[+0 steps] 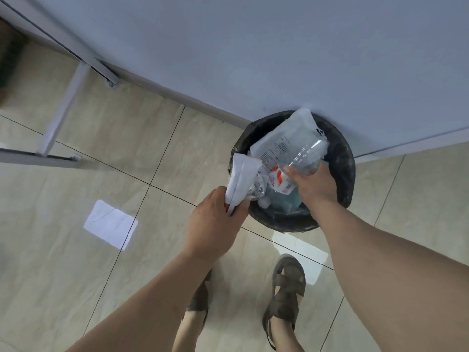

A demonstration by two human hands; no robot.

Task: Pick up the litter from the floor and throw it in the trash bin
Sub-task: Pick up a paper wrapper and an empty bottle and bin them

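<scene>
From my head camera: my left hand (215, 222) pinches folded white paper (243, 179) at the bin's near-left rim; it could slide outside. My right hand (313, 185) grips a clear plastic bottle (302, 153) over the black-lined trash bin (340, 153), already heaped with wrappers, so it may roll off.

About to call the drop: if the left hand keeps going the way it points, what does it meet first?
Probably the trash bin. The left hand, gripping folded white paper, points up and right at the bin's near rim, with litter piled just beyond. Depth is unclear, so it may pass above the rim.
</scene>
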